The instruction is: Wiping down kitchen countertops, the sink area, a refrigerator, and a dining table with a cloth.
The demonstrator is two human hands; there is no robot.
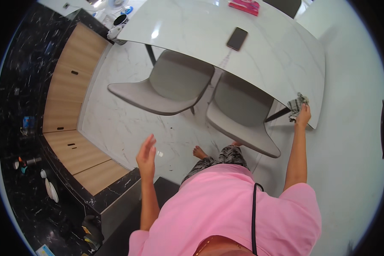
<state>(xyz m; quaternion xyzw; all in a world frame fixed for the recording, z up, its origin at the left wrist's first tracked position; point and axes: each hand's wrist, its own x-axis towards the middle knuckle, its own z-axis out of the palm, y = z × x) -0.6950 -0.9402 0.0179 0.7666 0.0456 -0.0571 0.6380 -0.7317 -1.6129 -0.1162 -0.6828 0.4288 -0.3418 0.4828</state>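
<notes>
My right hand (303, 115) grips a crumpled black-and-white patterned cloth (295, 105) at the near right corner of the white marble-look table (281, 59). Part of the cloth lies on the tabletop and part hangs over the edge. My left hand (146, 155) is raised over the floor, away from the table, its fingers stretched out and nothing in it. On the tabletop, beyond the chairs, lies a dark phone (237, 39).
Two grey chairs (181, 77) (243, 102) stand at the table's near side. A pink packet (245, 6) lies at its far edge. To the left runs a black counter (34, 85) above wooden cabinets (72, 77). A pale wall (350, 141) rises on the right.
</notes>
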